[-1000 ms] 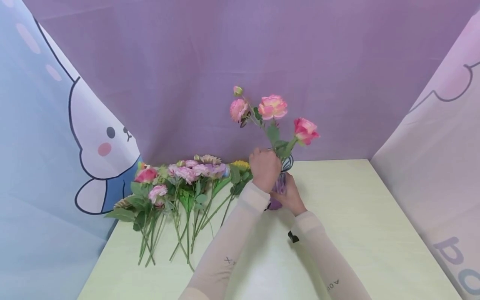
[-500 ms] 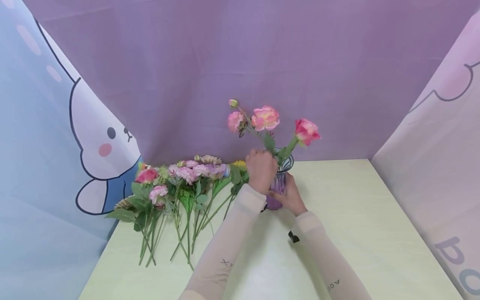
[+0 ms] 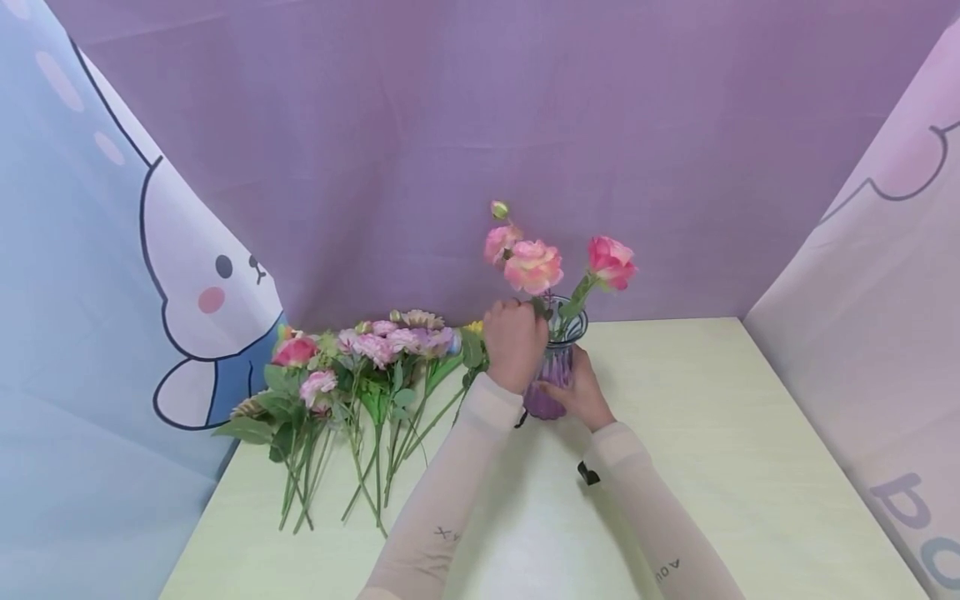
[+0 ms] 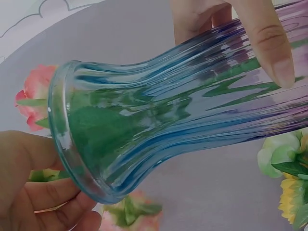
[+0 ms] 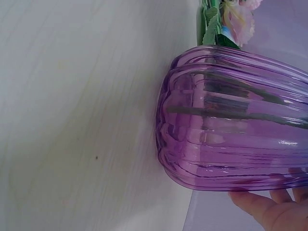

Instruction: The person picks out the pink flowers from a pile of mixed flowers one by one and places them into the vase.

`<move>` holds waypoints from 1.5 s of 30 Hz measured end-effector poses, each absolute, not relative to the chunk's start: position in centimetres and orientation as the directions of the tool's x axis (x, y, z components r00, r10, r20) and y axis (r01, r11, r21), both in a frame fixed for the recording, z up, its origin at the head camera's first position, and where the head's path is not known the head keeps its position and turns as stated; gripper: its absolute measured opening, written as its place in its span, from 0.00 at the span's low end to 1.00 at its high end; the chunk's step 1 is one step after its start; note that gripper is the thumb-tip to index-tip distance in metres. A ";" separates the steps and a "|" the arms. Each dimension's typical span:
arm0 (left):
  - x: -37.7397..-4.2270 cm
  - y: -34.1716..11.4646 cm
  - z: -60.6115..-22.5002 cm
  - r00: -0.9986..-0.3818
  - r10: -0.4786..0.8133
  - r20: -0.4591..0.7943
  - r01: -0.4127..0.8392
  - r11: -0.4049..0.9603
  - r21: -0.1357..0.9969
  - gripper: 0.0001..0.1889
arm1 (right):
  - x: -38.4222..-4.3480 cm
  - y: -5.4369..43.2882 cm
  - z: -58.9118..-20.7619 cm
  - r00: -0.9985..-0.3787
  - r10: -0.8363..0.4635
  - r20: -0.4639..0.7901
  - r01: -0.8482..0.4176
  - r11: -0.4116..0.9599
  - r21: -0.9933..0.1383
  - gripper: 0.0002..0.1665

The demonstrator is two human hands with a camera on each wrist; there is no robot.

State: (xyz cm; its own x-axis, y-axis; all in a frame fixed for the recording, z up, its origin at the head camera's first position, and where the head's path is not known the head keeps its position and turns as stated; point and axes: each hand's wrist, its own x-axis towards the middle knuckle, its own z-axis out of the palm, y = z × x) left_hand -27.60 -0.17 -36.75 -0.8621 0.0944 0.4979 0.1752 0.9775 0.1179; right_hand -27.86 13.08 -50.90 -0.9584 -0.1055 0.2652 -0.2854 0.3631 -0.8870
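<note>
A ribbed glass vase, blue at the flared rim and purple at the base, stands upright on the table. My right hand grips its side, thumb across the front. At the rim, my left hand pinches the stem of a pale pink flower spray with a bud, its fingers touching the glass in the left wrist view. A deeper pink rose leans right out of the vase. Through the purple glass, dark stems show inside in the right wrist view.
Several cut flowers, pink, lilac and yellow, lie in a row on the pale table to the left, stems toward the front. A purple cloth hangs behind, and printed cloths stand at both sides.
The pink spray has come down lower into the vase and shifted, its blooms now closer together. My left hand has moved slightly left along the rim. The right hand stays on the vase.
</note>
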 end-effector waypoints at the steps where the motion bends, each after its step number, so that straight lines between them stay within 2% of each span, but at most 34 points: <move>1: -27.5 -0.3 -36.7 -0.851 0.095 0.517 0.186 0.974 0.129 0.12 | -27.9 13.1 -50.9 -0.957 -0.108 0.271 -0.292 0.362 -0.885 0.57; 7: -27.0 -1.1 -36.6 -0.815 0.101 0.570 0.238 0.956 0.171 0.11 | -27.8 13.0 -50.9 -0.954 -0.111 0.279 -0.300 0.370 -0.879 0.58; 14: -26.1 -2.7 -36.7 -0.758 0.104 0.644 0.358 0.891 0.278 0.08 | -27.7 13.0 -50.7 -0.957 -0.108 0.268 -0.289 0.385 -0.877 0.59; 19: -25.3 -4.3 -37.7 -0.748 0.074 0.660 0.405 0.838 0.365 0.08 | -26.3 12.4 -48.4 -0.949 -0.126 0.287 -0.314 0.352 -0.882 0.56; 22: -24.6 -5.5 -38.5 -0.748 0.048 0.662 0.409 0.819 0.402 0.08 | -26.5 12.4 -48.8 -0.940 -0.136 0.314 -0.342 0.365 -0.866 0.55; 28: -23.0 -8.1 -39.8 -0.785 0.019 0.619 0.370 0.816 0.445 0.11 | -27.4 12.9 -50.2 -0.948 -0.106 0.301 -0.318 0.384 -0.867 0.57; 32: -22.4 -9.9 -41.0 -0.788 -0.006 0.615 0.362 0.804 0.471 0.12 | -27.8 13.0 -50.8 -0.953 -0.098 0.285 -0.300 0.394 -0.869 0.58; 37: -22.0 -12.3 -42.7 -0.826 -0.064 0.560 0.294 0.799 0.524 0.13 | -27.9 12.9 -51.1 -0.949 -0.100 0.300 -0.316 0.355 -0.880 0.59; 45: -21.2 -16.2 -45.3 -0.890 -0.148 0.432 0.151 0.797 0.585 0.14 | -27.8 12.9 -50.8 -0.948 -0.098 0.302 -0.316 0.389 -0.865 0.58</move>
